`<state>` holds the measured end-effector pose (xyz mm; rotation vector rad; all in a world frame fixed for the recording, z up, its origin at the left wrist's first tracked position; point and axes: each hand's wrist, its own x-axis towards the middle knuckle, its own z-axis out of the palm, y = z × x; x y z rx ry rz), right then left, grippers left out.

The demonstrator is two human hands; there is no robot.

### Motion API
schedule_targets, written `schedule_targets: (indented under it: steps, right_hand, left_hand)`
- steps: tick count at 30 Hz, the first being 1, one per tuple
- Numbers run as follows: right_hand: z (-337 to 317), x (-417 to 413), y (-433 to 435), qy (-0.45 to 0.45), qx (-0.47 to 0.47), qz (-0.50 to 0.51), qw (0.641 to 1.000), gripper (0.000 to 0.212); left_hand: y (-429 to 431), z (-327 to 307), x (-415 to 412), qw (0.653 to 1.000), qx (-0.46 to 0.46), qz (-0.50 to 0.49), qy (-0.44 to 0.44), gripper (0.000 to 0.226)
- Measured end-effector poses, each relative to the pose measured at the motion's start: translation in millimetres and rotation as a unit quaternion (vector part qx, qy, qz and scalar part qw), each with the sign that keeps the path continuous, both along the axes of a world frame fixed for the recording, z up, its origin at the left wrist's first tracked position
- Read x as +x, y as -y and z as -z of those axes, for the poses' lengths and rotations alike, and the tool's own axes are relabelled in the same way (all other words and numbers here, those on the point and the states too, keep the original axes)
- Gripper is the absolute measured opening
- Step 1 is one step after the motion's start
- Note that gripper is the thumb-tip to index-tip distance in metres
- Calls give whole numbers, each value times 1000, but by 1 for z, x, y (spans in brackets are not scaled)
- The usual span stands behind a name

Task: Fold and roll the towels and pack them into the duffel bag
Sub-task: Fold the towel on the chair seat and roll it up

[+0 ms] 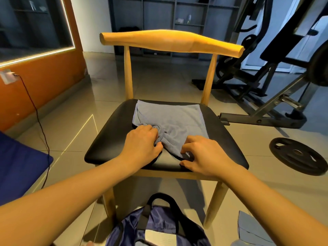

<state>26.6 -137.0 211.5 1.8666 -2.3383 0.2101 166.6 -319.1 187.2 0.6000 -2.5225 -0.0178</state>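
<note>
**A:** Where is the towel?

**B:** The grey-blue terry towel (170, 118) lies on the black padded seat (110, 132) of a wooden chair (170, 40). It reaches from under both hands away toward the chair's back. Its near edge is bunched into folds between the hands.

**A:** And the hands?

**B:** The left hand (142, 142) has its fingers curled into the bunched cloth and grips it. The right hand (204, 155) is just beside it, with a small gap between them. Its fingers are bent, the tips on the towel's near corner, and the thumb sits lower, by the seat's front edge. Whether it pinches the cloth I cannot tell.

**A:** The bag?

**B:** The navy-blue nylon duffel bag (159, 228) with black handles sits on the tiled floor (74, 121). It is nearer the person than the hands, between the two forearms.

**A:** Anything else?

**B:** A second grey-blue cloth (252, 226) lies on the floor under the right forearm. A black weight plate (298, 155) lies flat, well to the right of the right hand. Left of the left arm is a dark blue mat (17, 166), with a thin black cable (38, 119) beside it.
</note>
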Motion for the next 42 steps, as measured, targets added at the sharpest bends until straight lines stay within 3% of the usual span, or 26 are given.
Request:
schedule_targets:
  steps: [3,6,11,14,20,25,28,32,38,40,42]
  right_hand:
    - [0,-1,-2,1,1,-6,1000,21]
    - [1,-2,-4,2,0,-12,1000,18]
    - [9,-3,-6,-14,-10,-20,1000,25]
    - [13,-3,-7,-22,-15,-19,999,28]
    - [7,-7,-11,-4,-18,-34,999,25]
    - [-7,-14,-22,-8,-36,-33,999,19]
    - [-12,-11,-29,-11,-46,-23,999,18]
    - [-5,-7,-36,-35,16,-20,999,29]
    - [-5,-6,-52,-116,69,88,987,13]
    - [-6,-5,-57,-82,57,135,986,12]
    - [-5,-9,-59,-32,17,168,985,13]
  left_hand:
    - [-1,-8,4,1000,18,-2,-4,19]
    - [2,-28,19,991,130,-4,-37,15]
    - [26,-64,51,911,410,-1,-51,17]
    - [44,-73,68,887,458,-7,-54,19]
    - [70,-73,97,879,474,-37,38,19]
    - [65,-55,101,894,409,-61,174,30]
    - [64,-50,94,886,416,-95,181,31]
    - [56,-36,81,899,399,-108,143,41]
    - [64,-42,81,900,374,-127,185,32]
    - [66,-42,82,916,330,-128,190,31]
    - [62,-38,78,949,275,-98,124,24]
